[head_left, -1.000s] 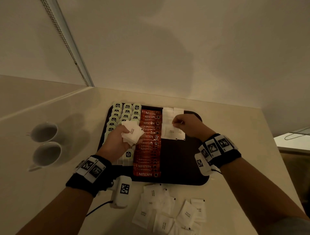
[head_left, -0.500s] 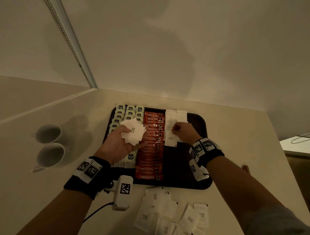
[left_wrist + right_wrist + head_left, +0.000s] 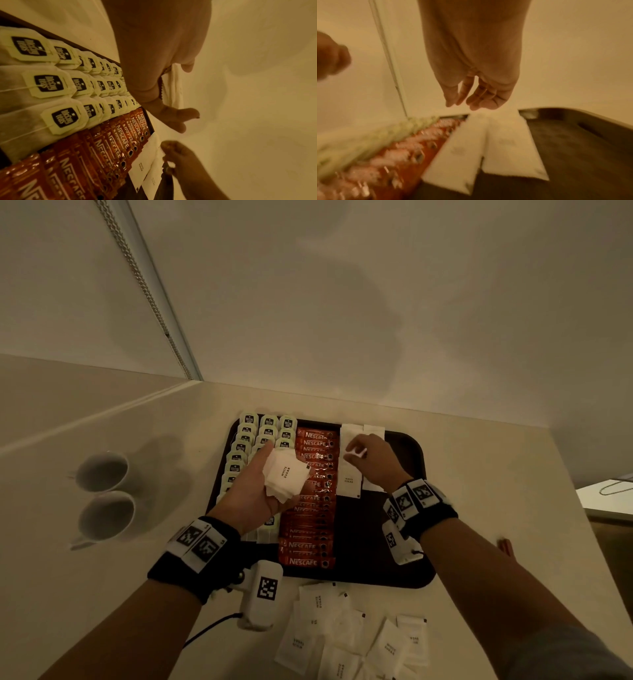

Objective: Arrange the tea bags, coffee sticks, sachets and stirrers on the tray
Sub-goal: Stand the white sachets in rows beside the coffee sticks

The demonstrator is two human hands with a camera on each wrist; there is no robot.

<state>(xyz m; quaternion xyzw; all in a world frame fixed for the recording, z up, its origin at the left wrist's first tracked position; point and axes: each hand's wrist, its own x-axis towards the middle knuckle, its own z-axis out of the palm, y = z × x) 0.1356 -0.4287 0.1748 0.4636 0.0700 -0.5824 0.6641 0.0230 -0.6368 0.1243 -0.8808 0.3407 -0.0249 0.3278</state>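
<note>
While the dark tray (image 3: 411, 542) sits on the counter, tea bags (image 3: 246, 446) fill its left side, Nescafe sticks (image 3: 308, 508) run down its middle, two sugar sachet rows (image 3: 351, 474) lie just right of the sticks. Loose sachets (image 3: 342, 638) lie off the tray's near edge. Left hand (image 3: 253, 491) over the tea bags, fingers curled round a sachet stack (image 3: 284, 477). Right hand (image 3: 373, 463) over the rows, fingers loosely bent; grip unclear.
</note>
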